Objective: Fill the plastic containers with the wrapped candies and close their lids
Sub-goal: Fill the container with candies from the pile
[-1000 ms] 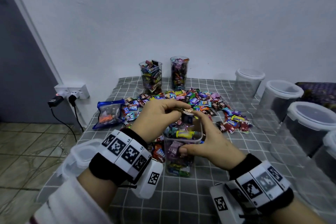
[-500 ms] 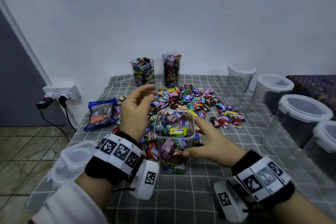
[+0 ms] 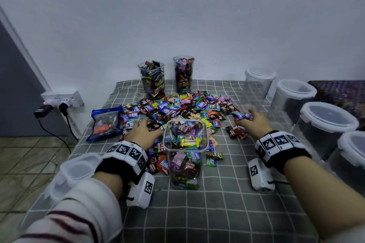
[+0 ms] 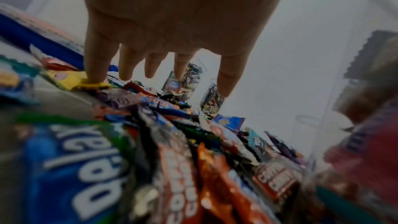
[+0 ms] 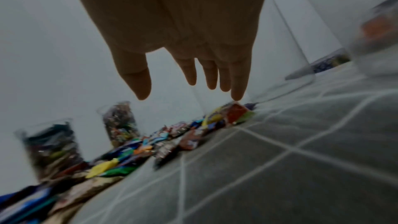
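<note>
A clear square container (image 3: pixel 185 154), nearly full of wrapped candies and without a lid, stands free at the table's middle. Behind it spreads a pile of loose wrapped candies (image 3: pixel 177 106). My left hand (image 3: pixel 144 130) lies open on the pile's left edge, fingers spread over the wrappers (image 4: pixel 150 67). My right hand (image 3: pixel 250 120) reaches with straight fingers to the pile's right edge, fingertips (image 5: pixel 237 98) touching candies there. Neither hand holds anything. Two filled lidless containers (image 3: pixel 152 79) (image 3: pixel 183 74) stand at the back.
Several empty lidded containers (image 3: pixel 258 85) (image 3: pixel 325 124) line the right side. A lid (image 3: pixel 77 173) lies at the left table edge under my forearm. A blue bag (image 3: pixel 106 122) sits at the pile's left. A socket with plugs (image 3: pixel 63 100) is on the wall.
Both hands have left the front container. The left moved down onto the pile's left side; the right swung out to the pile's right edge. The container stands alone.
</note>
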